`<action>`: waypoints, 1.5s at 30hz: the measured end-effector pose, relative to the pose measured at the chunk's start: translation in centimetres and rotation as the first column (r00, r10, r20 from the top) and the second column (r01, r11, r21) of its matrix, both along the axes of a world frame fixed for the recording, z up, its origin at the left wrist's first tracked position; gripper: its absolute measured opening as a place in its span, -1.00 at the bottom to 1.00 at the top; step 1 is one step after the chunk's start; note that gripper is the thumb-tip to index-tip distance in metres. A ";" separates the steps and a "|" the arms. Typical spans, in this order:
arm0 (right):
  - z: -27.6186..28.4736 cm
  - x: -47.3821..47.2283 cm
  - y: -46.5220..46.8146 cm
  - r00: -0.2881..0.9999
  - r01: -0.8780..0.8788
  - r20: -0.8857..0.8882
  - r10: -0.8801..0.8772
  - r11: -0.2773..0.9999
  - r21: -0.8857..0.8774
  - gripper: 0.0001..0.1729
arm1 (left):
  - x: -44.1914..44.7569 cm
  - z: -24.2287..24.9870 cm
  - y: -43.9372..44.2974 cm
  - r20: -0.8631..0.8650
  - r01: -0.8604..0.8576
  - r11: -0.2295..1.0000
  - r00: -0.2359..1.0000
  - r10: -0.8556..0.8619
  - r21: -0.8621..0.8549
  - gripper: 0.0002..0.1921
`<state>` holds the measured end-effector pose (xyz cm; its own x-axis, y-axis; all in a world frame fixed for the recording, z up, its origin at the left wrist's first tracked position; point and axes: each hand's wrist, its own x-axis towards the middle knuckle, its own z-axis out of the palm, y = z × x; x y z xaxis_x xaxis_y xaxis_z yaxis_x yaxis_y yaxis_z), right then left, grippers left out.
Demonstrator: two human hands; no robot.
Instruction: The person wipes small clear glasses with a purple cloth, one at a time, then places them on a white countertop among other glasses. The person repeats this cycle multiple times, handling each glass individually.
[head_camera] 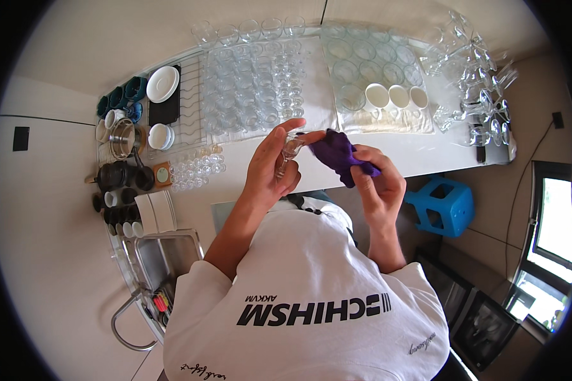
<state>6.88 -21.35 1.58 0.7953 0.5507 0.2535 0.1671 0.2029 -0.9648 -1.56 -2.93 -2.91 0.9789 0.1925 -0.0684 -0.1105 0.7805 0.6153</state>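
A small clear stemmed glass (pixel 291 148) is held in my left hand (pixel 271 164), tilted, with the fingers around it. My right hand (pixel 379 178) pinches a bunched purple cloth (pixel 336 155) between thumb and fingers. The cloth is close to the glass's rim, by the tip of a left finger; whether they touch I cannot tell. Both hands are above the front edge of the white counter (pixel 248 162). Beyond them stand rows of clear glasses (pixel 243 90) on a pale cloth.
Three white mugs (pixel 376 97) stand before larger glass tumblers (pixel 364 50). Stemware (pixel 486 100) crowds the right end. Small glasses (pixel 198 169), a wire rack (pixel 190 105), white plates (pixel 162 85) and pans (pixel 124 138) are at left. A sink (pixel 167 257) lies lower left, a blue stool (pixel 443 205) right.
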 end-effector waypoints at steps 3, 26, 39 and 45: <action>1.0 0.0 -0.3 0.987 0.000 -0.159 0.001 1.000 0.011 -0.78 | -0.1 0.4 0.2 0.007 0.009 1.000 1.000 -0.009 0.003 -0.50; 2.3 4.3 -0.5 0.934 -0.313 -0.011 0.357 0.804 -0.506 -0.55 | 0.1 4.5 1.8 -0.065 -0.125 0.969 0.988 0.142 0.215 -0.66; -5.8 5.3 0.3 0.406 -0.660 -0.746 0.527 0.734 0.159 -0.69 | 0.0 5.5 2.3 0.043 -0.093 0.950 0.996 0.084 0.298 -0.62; -9.2 4.7 -1.4 0.358 -0.638 -0.641 0.679 0.679 0.363 -0.85 | -0.3 5.5 2.0 0.031 -0.111 0.946 0.994 0.107 0.306 -0.62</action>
<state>11.54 -22.76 -7.59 0.1058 0.9847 -0.1385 -0.7273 -0.0184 -0.6861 -1.88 -0.95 2.57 0.9513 0.3074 0.0239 -0.1942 0.5374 0.8206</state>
